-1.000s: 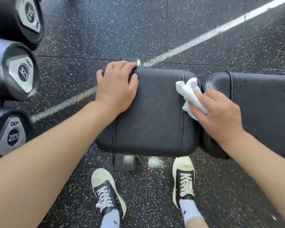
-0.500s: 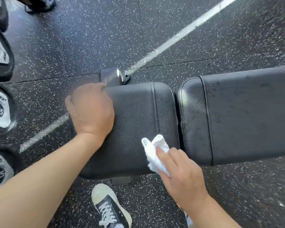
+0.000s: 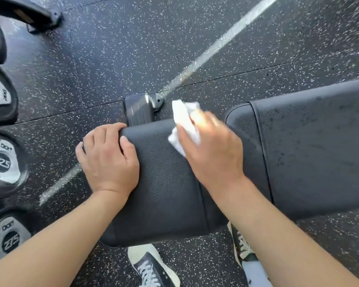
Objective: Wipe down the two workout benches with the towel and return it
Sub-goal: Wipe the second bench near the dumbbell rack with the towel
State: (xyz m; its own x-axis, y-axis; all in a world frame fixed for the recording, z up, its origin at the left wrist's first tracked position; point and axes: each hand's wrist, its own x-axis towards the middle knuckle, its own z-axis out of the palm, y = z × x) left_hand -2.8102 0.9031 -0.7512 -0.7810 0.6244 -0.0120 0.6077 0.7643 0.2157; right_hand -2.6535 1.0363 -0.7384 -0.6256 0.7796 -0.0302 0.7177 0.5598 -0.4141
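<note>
Head camera, looking down: the seat pad [image 3: 166, 183] of a black bench is the landmark. The left hand [image 3: 107, 160] rests on the pad's far left corner, fingers curled over its edge in a holding grip, thumb flat on top. The right hand [image 3: 211, 150], blurred, sits over the pad's far right part, its grip pinching a crumpled white towel [image 3: 183, 121] that lies at the pad's far edge. Just right of the pad, across a narrow gap, is the long back pad [image 3: 315, 150]. Dumbbell ends [image 3: 3, 162] line up well left of the pad; two sneakers [image 3: 153, 268] stand on the speckled floor [image 3: 112, 48] on its near side.
</note>
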